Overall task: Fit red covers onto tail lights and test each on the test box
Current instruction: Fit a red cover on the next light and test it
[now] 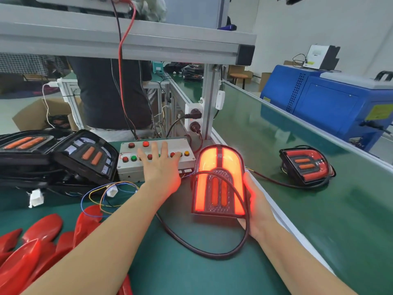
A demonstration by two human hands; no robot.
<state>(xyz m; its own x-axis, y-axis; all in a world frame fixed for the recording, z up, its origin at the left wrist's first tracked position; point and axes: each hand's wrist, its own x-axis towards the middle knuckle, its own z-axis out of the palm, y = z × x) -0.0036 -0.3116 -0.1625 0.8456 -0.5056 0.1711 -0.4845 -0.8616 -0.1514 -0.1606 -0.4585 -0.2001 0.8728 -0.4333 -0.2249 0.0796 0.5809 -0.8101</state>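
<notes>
A tail light [219,182] with its red cover on glows bright red, standing tilted on the green bench. My right hand [255,201] grips its right side and bottom edge. A black cable [204,254] loops from it across the bench. My left hand [161,167] lies flat with fingers spread on the buttons of the white test box [127,167]. Several loose red covers [38,248] lie at the lower left. Uncovered tail lights [85,156] are stacked at the left.
Another covered tail light [306,167] lies unlit on the green conveyor belt [319,209] to the right. Loose coloured wires with white connectors [110,191] lie before the test box. An aluminium frame post [209,101] with sockets stands behind. A blue machine [331,103] is beyond the belt.
</notes>
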